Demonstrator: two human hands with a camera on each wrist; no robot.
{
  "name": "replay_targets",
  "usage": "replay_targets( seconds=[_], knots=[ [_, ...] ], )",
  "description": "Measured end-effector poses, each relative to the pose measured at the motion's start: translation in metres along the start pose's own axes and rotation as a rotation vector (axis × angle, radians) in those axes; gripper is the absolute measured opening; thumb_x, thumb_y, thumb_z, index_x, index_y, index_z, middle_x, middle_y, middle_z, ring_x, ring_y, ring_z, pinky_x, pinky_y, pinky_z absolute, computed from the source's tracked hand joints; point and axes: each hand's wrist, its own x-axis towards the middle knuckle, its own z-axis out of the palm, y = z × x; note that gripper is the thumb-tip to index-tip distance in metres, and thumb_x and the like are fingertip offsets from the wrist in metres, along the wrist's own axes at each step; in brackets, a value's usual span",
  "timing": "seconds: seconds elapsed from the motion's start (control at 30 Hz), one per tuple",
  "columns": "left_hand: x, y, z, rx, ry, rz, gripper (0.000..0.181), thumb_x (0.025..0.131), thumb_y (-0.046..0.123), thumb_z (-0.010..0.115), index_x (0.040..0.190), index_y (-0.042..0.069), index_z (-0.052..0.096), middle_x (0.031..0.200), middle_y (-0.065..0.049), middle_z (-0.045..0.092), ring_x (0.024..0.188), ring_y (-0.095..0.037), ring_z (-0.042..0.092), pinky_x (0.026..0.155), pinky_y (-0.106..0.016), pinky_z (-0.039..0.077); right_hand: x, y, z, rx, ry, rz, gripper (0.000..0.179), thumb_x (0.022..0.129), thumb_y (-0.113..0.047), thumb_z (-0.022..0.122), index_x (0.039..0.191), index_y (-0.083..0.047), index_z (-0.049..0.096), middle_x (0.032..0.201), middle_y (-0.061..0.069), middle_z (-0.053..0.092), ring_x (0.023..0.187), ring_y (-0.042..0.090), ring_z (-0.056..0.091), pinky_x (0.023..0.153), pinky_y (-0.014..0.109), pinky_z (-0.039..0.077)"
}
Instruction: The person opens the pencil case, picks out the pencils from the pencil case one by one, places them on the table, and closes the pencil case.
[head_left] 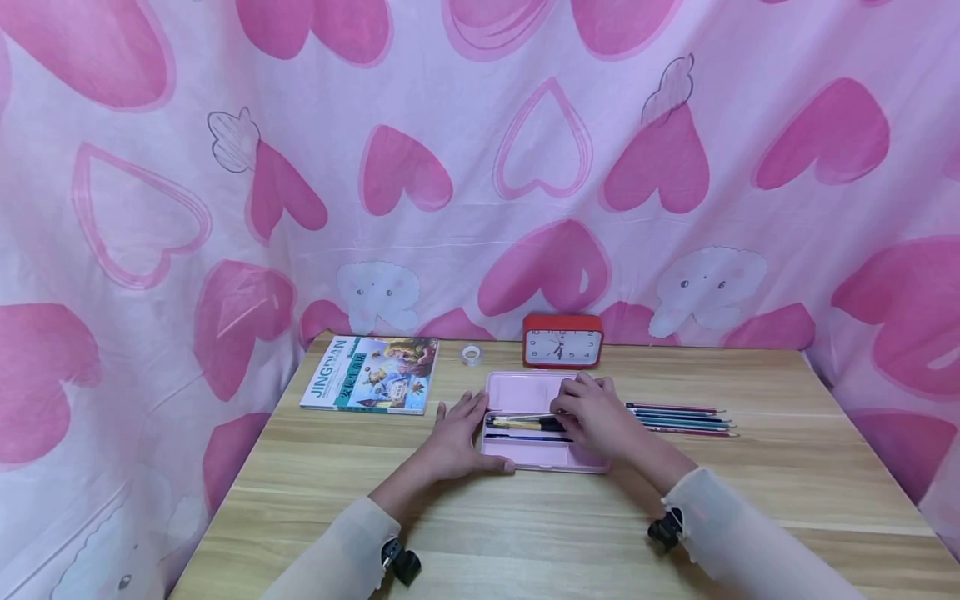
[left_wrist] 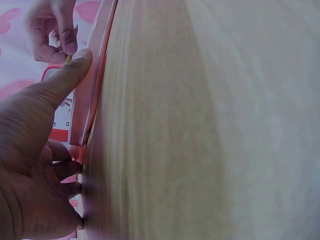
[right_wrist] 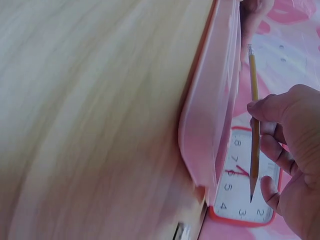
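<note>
A pink pencil case (head_left: 542, 454) lies opened flat on the table, with several slim pens or brushes (head_left: 525, 437) inside. My left hand (head_left: 453, 442) rests at its left end, the thumb along the front edge and the other fingers by the left side. In the left wrist view that thumb touches the case rim (left_wrist: 92, 85). Over the right part of the case, my right hand (head_left: 592, 417) pinches a yellow pencil (right_wrist: 255, 145) between thumb and fingers. The right wrist view shows its sharpened tip and its eraser end, above the case.
Several pencils (head_left: 678, 419) lie side by side right of the case. Behind stands a red alarm clock (head_left: 562, 342), with a tape roll (head_left: 471, 355) to its left. A book (head_left: 371, 375) lies at the table's back left. A pink heart-patterned curtain (head_left: 465, 167) hangs behind.
</note>
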Motion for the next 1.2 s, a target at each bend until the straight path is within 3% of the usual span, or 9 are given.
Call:
replay_targets(
  seconds=[0.43, 0.7, 1.2],
  knots=[
    [0.000, 0.000, 0.000, -0.004, 0.006, 0.008, 0.135, 0.076, 0.072, 0.092, 0.177, 0.013, 0.025, 0.186, -0.004, 0.024, 0.175, -0.033, 0.012, 0.141, -0.064, -0.003, -0.023, 0.026, -0.014, 0.009, 0.001, 0.119, 0.023, 0.092, -0.016, 0.090, 0.113, -0.023, 0.084, 0.114, -0.002, 0.073, 0.113, 0.023, 0.057, 0.097, 0.055, 0.046],
    [-0.001, 0.000, 0.001, -0.008, 0.006, 0.003, 0.136, 0.076, 0.073, 0.092, 0.177, 0.014, 0.025, 0.186, -0.004, 0.024, 0.175, -0.033, 0.011, 0.142, -0.063, -0.003, -0.046, 0.048, -0.015, -0.004, 0.064, 0.109, 0.018, 0.093, -0.009, 0.087, 0.106, -0.021, 0.084, 0.109, -0.002, 0.074, 0.104, 0.023, 0.058, 0.088, 0.052, 0.044],
    [0.000, 0.000, 0.002, 0.000, 0.002, -0.002, 0.136, 0.075, 0.072, 0.093, 0.177, 0.013, 0.025, 0.186, -0.003, 0.024, 0.175, -0.032, 0.012, 0.142, -0.063, -0.003, -0.087, 0.081, -0.026, -0.042, 0.084, 0.172, 0.023, 0.090, -0.002, 0.087, 0.105, -0.019, 0.083, 0.106, -0.003, 0.074, 0.100, 0.022, 0.058, 0.082, 0.050, 0.044]
  ],
)
